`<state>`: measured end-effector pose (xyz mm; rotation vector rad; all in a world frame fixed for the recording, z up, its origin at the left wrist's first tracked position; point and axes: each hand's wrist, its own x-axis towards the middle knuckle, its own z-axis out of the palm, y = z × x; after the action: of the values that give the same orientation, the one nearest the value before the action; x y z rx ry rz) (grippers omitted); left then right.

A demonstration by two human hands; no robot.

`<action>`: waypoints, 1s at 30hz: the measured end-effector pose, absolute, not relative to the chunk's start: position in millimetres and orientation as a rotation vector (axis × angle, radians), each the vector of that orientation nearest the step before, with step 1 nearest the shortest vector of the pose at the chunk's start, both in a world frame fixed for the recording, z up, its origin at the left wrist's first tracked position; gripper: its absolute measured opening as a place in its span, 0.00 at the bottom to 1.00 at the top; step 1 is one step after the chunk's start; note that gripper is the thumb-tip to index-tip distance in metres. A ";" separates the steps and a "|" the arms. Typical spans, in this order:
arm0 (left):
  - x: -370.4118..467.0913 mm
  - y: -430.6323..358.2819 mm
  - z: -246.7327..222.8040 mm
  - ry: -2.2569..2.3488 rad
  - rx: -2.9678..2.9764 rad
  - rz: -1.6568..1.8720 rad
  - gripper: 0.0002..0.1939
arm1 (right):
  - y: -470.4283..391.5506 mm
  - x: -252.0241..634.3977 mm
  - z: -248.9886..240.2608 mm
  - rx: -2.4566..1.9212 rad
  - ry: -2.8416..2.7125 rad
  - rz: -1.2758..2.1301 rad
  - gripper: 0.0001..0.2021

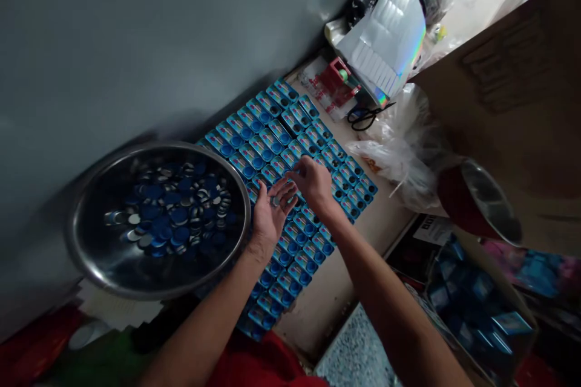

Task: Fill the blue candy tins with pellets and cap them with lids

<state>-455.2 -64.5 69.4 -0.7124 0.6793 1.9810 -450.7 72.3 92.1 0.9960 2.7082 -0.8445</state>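
Note:
My left hand (269, 216) is turned palm up with its fingers spread and slightly curled. A small silvery disc (275, 201) rests at the base of its fingers. Just above and to the right, my right hand (312, 180) has its thumb and fingertips pinched together; what they hold, if anything, cannot be made out. Both hands are over rows of small blue packs (297, 236), each with a round spot that looks blue on some and dark on others. To the left, a large metal bowl (104, 275) contains many blue and silver discs (179, 214).
A red tape dispenser (338, 80), black scissors (363, 118) and clear plastic bags (399, 151) lie at the back right. A red bowl (458, 193) stands near a large cardboard box (508, 103). Another box of blue packs (472, 296) is at lower right. A grey wall (136, 30) borders the left.

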 end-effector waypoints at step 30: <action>-573.4 -248.1 65.8 2.821 0.858 0.246 0.28 | 167.8 -510.3 55.4 0.996 2.502 -0.307 0.14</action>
<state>-573.4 -248.1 65.8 0.8584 2.8215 0.2460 -510.3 167.8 55.4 0.9962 2.5016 -0.3070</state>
